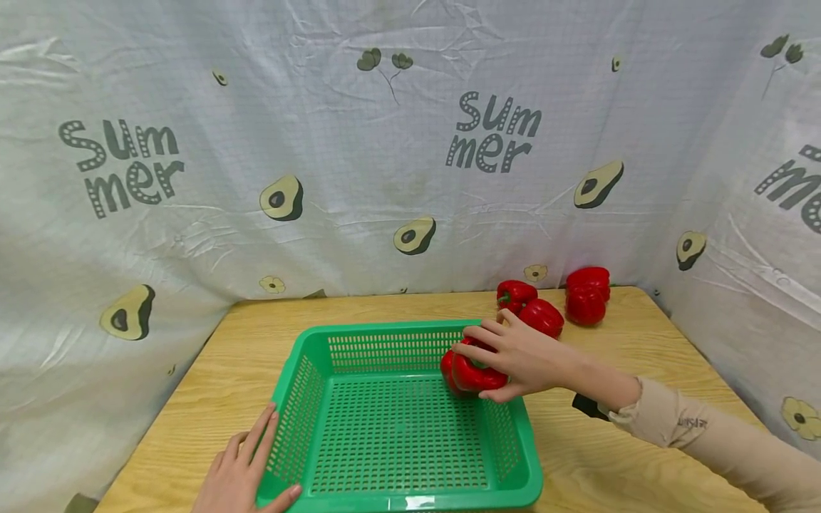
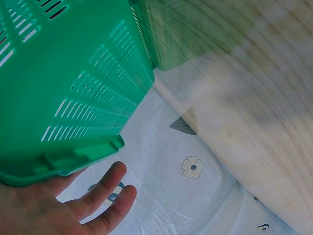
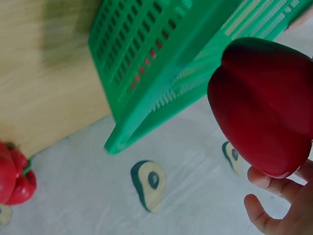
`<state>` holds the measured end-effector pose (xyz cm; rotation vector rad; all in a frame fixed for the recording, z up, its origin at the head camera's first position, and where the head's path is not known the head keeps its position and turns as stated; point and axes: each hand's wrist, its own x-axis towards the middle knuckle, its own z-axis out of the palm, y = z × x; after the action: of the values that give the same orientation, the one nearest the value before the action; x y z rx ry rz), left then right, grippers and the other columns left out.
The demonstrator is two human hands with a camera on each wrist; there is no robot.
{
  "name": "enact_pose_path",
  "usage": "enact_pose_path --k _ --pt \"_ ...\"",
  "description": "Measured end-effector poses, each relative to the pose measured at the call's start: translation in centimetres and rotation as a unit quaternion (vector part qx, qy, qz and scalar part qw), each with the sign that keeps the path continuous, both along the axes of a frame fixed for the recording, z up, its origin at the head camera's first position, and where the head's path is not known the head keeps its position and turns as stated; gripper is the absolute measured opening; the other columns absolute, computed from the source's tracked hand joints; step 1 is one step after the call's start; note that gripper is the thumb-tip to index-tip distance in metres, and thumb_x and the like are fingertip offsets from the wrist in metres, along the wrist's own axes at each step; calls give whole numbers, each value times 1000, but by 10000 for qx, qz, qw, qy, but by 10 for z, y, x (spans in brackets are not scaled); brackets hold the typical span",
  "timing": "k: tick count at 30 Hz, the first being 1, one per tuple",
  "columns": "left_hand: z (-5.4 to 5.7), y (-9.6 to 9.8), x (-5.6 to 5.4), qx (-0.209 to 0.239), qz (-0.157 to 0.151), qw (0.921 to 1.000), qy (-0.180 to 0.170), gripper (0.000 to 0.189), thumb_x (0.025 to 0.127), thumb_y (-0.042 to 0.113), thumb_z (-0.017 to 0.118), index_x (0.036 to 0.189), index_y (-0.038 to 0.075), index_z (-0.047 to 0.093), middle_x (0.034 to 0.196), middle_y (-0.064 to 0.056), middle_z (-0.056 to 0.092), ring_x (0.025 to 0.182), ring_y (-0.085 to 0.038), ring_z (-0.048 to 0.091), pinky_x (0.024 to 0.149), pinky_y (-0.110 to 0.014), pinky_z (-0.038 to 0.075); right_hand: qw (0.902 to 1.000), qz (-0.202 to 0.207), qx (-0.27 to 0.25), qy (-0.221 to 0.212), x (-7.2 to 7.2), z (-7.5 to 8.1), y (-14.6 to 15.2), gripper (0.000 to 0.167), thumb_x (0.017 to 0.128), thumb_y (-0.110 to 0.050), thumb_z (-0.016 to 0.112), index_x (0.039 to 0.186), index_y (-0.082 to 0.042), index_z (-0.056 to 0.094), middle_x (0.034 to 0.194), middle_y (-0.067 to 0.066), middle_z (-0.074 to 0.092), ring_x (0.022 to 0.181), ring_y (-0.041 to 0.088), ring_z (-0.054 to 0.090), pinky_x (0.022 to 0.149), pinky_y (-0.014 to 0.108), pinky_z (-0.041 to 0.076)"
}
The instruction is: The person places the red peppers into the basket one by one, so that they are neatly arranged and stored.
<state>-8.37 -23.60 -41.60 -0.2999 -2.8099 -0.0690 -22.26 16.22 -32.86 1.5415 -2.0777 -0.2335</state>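
Note:
A red bell pepper [image 1: 477, 376] is in my right hand [image 1: 529, 356], gripped by the fingers and thumb just inside the right wall of a green slotted plastic basket [image 1: 410, 502]. The right wrist view shows this bell pepper [image 3: 266, 107] large and close, with fingertips [image 3: 259, 177] against it. Part of another red bell pepper [image 1: 447, 369] shows below and left of it, inside the basket; the rest is hidden. My left hand [image 1: 234, 470] rests against the basket's left rim, fingers straight along the outside and thumb near the front corner.
Several more red bell peppers [image 1: 541, 318] lie on the wooden table [image 1: 212, 370] behind and right of the basket. A white printed cloth [image 1: 346, 249] hangs at the table's back and sides. The basket's rim stands above the tabletop all round.

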Motion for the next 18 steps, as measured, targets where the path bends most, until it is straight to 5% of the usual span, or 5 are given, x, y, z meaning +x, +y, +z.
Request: enact_pose_path --k 18 --pt "1 0 1 147 -72 9998 113 98 67 61 62 143 14 22 147 4 20 92 -28 52 64 -42 44 9995 -33 312 -26 28 -25 -12 66 78 -68 43 124 -22 49 112 1 57 96 21 46 78 39 38"
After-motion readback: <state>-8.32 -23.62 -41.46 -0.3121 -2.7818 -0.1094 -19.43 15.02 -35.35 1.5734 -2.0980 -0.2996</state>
